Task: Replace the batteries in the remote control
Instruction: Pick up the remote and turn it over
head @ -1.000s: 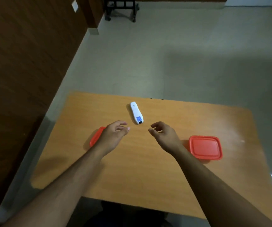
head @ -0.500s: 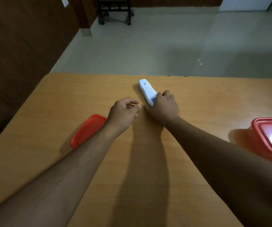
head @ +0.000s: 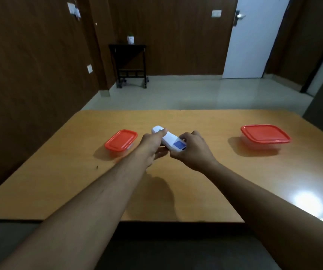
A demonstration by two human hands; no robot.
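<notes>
I have a broad wooden table [head: 176, 191] under me, bare across most of its top, with a red-lidded container [head: 121, 140] to the left of my hands and a larger red-lidded container [head: 264, 135] well apart on the right. Both are lidded, so I cannot tell what is in them

Between them, above the middle of the table, I hold the remote control [head: 171, 140], a slim white body with a blue patch near the end nearest me. It looks lifted clear of the wood, though the gap underneath is hidden by my fingers

I judge it light and stiff, hard smooth plastic that could slip if pinched only at the tip. It should not be fragile, but I expect the battery cover to be a thin piece with small catches. The long edges are the place to hold, leaving the back free for a thumb to slide the cover; I cannot see the back from here

My left hand [head: 152, 145] is wrapped around the far half, thumb lying along the top, fingers curled beneath. My right hand [head: 192, 151] is closed on the near end, fingertips [head: 184, 137] touching the edge just beside the blue patch. Neither hand is slack; both are grasping the same body
</notes>
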